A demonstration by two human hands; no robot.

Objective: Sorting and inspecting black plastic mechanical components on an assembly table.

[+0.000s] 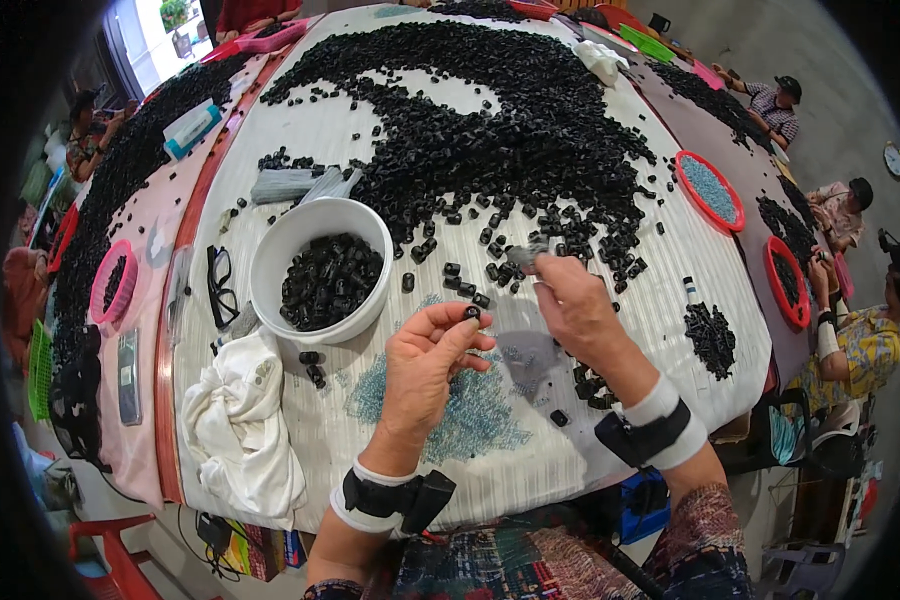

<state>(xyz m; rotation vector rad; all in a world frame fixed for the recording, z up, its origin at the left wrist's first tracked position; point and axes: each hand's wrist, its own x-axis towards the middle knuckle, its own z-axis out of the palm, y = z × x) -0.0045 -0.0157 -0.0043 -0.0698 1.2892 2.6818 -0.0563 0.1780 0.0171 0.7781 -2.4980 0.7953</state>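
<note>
Between the thumb and index finger of my left hand (425, 365) is a small black plastic cylinder (472, 313) with a hole in its end. My right hand (580, 310) is a little farther off to the right. Its fingertips are pinched by a blurred greyish thing whose kind I cannot make out. Below both hands lies a loose spread of tiny pale blue-green pieces (470, 425). Beyond them, a big heap of black cylinders (490, 140) covers the far table, with several loose ones nearer. A white bowl (378, 300) left of my hands holds many more.
Eyeglasses (222, 285) and a bundled white cloth (235, 430) lie at the left. Small dark pegs (710, 342) are piled at the right. Red trays (735, 218) stand on the side table, where other people (850, 350) sit. A phone (130, 375) lies far left.
</note>
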